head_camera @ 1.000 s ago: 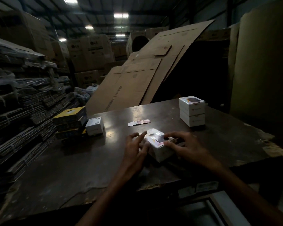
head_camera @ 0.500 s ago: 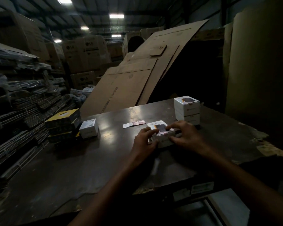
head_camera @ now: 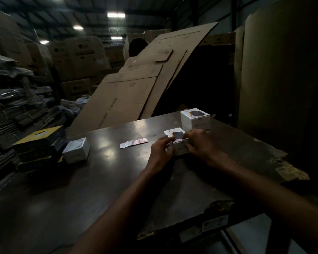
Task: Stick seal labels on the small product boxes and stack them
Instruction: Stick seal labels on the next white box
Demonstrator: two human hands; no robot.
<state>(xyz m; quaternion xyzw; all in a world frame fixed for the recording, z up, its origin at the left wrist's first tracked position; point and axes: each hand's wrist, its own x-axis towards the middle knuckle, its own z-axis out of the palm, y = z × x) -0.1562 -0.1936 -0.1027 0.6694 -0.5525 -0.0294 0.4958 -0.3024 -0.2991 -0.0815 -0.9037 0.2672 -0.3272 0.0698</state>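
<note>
Holding: both hands on one small white box (head_camera: pixel 174 133) w/ dark print on its top, sitting on the bench (head_camera: pixel 108 180) toward the far right part, just in front of the stack
L hand (head_camera: pixel 161 150): at the box's left side, fingers curled over its near-left top edge, thumb side against the box; grips it
R hand (head_camera: pixel 197 143): on the box's right side, fingertips (head_camera: pixel 185 137) bent down onto the top near a pinkish strip at the near top edge; pinching or just pressing, can't tell, too dark
Seal label (head_camera: pixel 180 141): small pinkish strip on the box's near top edge, between both hands' fingertips, partly hidden
Stack (head_camera: pixel 195 119): white boxes piled near the far right edge of the bench, just behind the R hand; top box upright w/ dark window print, lower one mostly hidden by the hand
Label strip (head_camera: pixel 133 143): pale paper strip lying flat at mid bench toward the far edge, left of the hands, apart from them
Spare box (head_camera: pixel 76 149): single white box near the left edge of the bench, touching or just beside the yellow-black cartons (head_camera: pixel 40 142) stacked at that edge
Backdrop: big flattened cardboard sheet (head_camera: pixel 136 88) leaning beyond the far edge; brown cartons behind; bundles of flat stock at left
Bench surface: dark, glossy, chipped along the right and near edges
</note>
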